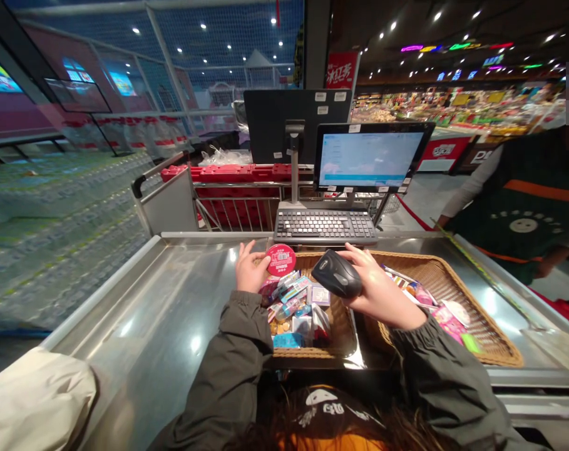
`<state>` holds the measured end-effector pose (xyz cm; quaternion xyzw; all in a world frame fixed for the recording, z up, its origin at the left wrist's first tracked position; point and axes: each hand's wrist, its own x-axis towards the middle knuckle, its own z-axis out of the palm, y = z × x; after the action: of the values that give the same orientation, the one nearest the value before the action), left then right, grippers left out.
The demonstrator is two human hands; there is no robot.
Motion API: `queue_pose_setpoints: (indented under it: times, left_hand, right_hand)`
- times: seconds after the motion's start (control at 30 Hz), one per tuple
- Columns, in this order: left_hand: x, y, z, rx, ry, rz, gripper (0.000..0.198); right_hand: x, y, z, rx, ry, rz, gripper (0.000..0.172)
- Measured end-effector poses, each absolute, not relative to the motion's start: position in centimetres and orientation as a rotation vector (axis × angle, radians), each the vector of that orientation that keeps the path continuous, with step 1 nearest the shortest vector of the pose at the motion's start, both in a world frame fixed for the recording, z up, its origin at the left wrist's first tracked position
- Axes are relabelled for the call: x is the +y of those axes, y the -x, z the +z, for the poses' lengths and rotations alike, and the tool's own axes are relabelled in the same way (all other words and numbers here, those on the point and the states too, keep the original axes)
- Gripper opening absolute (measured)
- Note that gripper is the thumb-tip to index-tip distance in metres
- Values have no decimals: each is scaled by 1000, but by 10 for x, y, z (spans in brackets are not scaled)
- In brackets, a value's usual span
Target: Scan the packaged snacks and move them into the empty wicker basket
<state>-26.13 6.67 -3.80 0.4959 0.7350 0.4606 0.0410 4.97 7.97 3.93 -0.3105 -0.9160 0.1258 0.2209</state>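
Left hand (251, 269) and right hand (378, 285) work apart in the head view: the left, at 7 o'clock from the centre, pinches a round red item (281, 260) at its edge between thumb and fingers; the right, at 4 o'clock, is wrapped around a black handheld scanner (337, 275). The red item is near 6 o'clock, its barcode side showing, with the scanner just beside it at its 3 o'clock.

Much of the scanner's grip is hidden in the palm. Small packets (291, 300) overlap too thickly to count in the wicker basket (343, 313) at 6 o'clock. At 4 o'clock, the right forearm covers part of a second wicker basket (495, 335), which holds more packs. Writing on the lit screen (371, 156) at 2 o'clock is too faint to read. A co-worker (523, 213) in a dark green apron is cut off by the edge at 3 o'clock.

Both baskets rest on a shiny metal counter (185, 300). A keyboard (326, 224) sits beyond them, below the screen, and pale fabric (35, 401) lies at 8 o'clock. Stacked bottles (63, 232), smeared by blur, fill 9 o'clock; brightly lit store displays (453, 109) spread out at 1 to 2 o'clock.
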Motion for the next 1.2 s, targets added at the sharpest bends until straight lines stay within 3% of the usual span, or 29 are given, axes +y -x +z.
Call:
queue_pose_setpoints:
  times: [0.37, 0.83, 1.03, 1.2]
  left_hand:
    - [43, 257, -63, 2198, -1693, 613, 9]
    - [35, 202, -92, 1804, -1999, 117, 7]
    - [30, 200, -84, 1783, -2148, 172, 36]
    - [39, 182, -53, 1671, -2332, 306, 35]
  right_hand:
    - [82, -56, 29, -2523, 869, 341, 54]
    - [79, -57, 20, -2551, 927, 462, 53]
    - [74, -75, 20, -2519, 989, 490, 58]
    - [69, -118, 27, -2383, 1168, 395, 60]
